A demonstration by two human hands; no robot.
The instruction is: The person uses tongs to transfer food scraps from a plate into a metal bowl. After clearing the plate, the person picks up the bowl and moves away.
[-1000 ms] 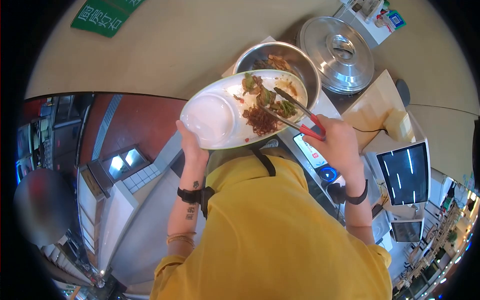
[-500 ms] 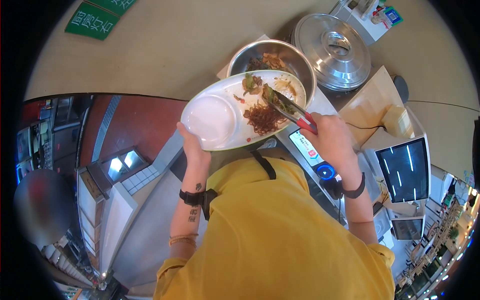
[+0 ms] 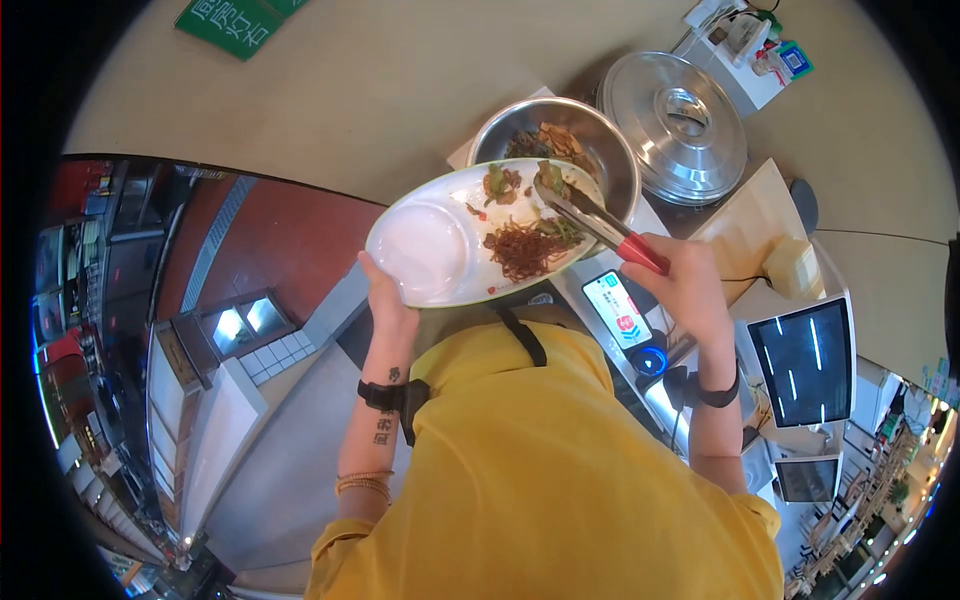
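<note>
The left hand (image 3: 385,300) holds the plate (image 3: 425,245), fingers curled on its rim at 7 o'clock. The right hand (image 3: 688,285) has its fingers shut tight round the tongs (image 3: 595,218). The tong tips touch the food (image 3: 525,248) on the plate. A bowl (image 3: 618,150) sits at the plate's 1 o'clock.

Only one view, from up on the head. Looking forward and down over the yellow shirt (image 3: 540,470). Very wide and round, dark at the edges. Close to the left hand (image 3: 385,295), right hand (image 3: 685,285) and plate (image 3: 430,250).
</note>
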